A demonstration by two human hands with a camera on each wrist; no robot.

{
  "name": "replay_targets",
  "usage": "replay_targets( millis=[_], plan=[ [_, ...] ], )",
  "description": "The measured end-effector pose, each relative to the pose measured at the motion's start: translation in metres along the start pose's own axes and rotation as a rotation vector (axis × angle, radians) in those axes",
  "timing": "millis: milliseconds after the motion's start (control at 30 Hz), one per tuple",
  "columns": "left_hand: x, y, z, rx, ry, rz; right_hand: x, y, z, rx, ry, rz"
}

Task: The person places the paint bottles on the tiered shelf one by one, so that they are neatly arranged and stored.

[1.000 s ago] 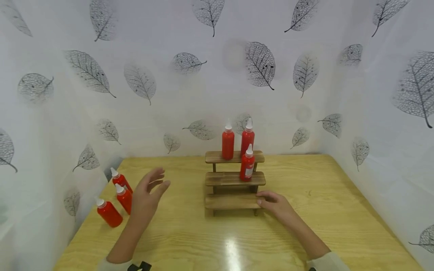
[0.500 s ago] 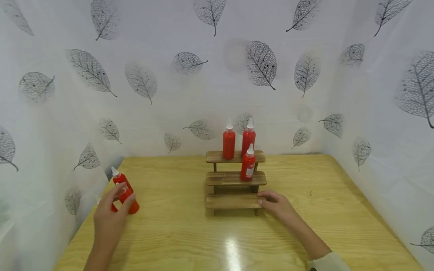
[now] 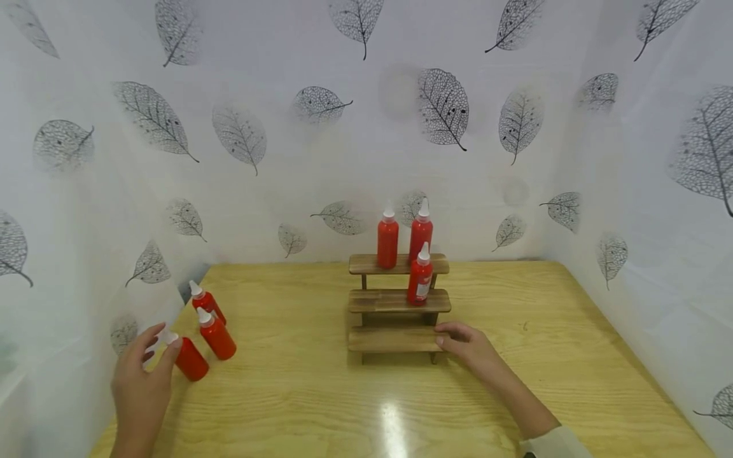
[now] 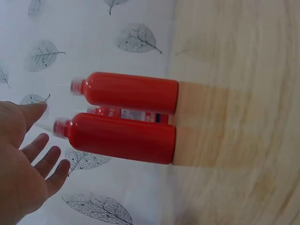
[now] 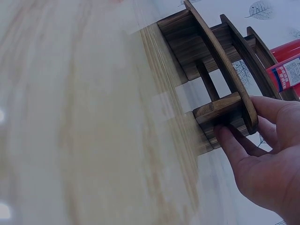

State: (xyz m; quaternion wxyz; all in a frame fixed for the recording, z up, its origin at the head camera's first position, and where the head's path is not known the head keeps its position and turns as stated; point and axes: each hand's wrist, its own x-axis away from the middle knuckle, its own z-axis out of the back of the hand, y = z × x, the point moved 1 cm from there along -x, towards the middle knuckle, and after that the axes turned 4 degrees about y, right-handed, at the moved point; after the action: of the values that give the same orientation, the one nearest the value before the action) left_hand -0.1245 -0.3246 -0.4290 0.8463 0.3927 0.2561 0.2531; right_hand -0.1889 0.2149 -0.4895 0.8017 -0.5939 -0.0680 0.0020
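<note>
My left hand (image 3: 140,385) is at the white nozzle of the nearest red squeeze bottle (image 3: 191,360), thumb and fingers spread on either side. In the left wrist view these fingers are apart beside the bottle necks. Two more red squeeze bottles, a middle one (image 3: 219,336) and a rear one (image 3: 210,306), stand just beyond it. My right hand (image 3: 472,351) grips the right end of the lowest step of a three-tier wooden shelf stand (image 3: 392,340). In the right wrist view, thumb and fingers (image 5: 233,146) pinch that step from above and below.
On the stand's top step are a left red bottle (image 3: 387,245) and a right one (image 3: 420,232). One labelled red bottle (image 3: 420,280) stands on the middle step. A leaf-patterned white sheet (image 3: 321,159) surrounds the wooden table (image 3: 298,394) at back and sides.
My left hand has moved left and down, from over the table past the middle bottle to the nearest bottle's nozzle. My right hand stays on the stand.
</note>
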Motion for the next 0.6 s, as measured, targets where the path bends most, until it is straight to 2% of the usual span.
replay_targets(
  millis=[133,267,367,600],
  plan=[
    [-0.006,-0.006,-0.002,0.011,-0.038,0.063,-0.001,0.001,0.001,-0.001,-0.001,0.001],
    [-0.008,-0.012,-0.003,0.007,-0.067,0.081,-0.001,0.001,0.001,-0.001,0.001,0.000],
    [-0.009,-0.015,-0.004,0.009,-0.113,0.094,-0.001,0.001,0.001,0.002,0.005,0.000],
    [-0.012,-0.021,-0.006,0.019,-0.196,0.170,0.000,0.001,0.000,0.009,0.008,-0.002]
  ],
)
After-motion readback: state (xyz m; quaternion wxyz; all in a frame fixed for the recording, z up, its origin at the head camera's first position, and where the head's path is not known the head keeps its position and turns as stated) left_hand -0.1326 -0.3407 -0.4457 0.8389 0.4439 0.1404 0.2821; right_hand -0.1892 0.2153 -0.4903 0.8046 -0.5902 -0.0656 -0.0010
